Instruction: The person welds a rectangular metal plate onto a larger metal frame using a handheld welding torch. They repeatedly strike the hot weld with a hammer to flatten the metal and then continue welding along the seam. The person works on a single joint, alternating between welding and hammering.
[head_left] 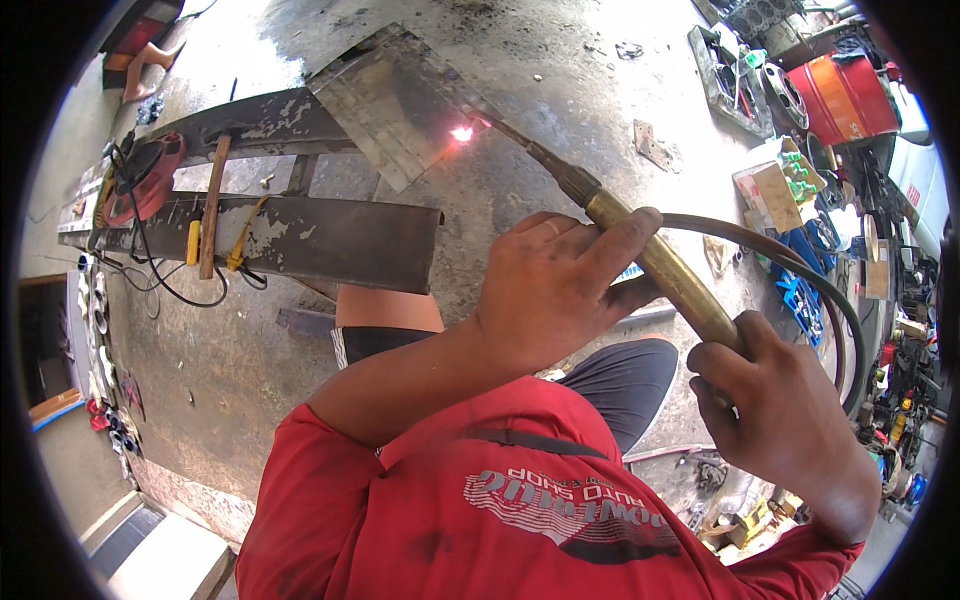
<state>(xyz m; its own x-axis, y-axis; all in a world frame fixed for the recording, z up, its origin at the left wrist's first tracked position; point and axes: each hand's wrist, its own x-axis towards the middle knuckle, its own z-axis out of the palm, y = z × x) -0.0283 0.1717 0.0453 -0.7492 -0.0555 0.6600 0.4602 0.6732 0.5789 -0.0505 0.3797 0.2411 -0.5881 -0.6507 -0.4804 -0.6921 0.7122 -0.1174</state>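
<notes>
Fingers [622, 246], L hand [540, 285], R hand [775, 400], on brass torch [675, 272]; flame [461, 134] nr sheet [385, 105].

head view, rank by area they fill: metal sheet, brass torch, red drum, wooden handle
1. Metal sheet
2. Brass torch and red drum: too alike to rank, partly as the first is nearer the camera
3. Wooden handle

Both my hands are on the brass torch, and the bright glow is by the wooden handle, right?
Not quite. The head view shows the bright glow at the edge of the metal sheet instead. Your left hand and right hand are both on the brass torch.
</notes>
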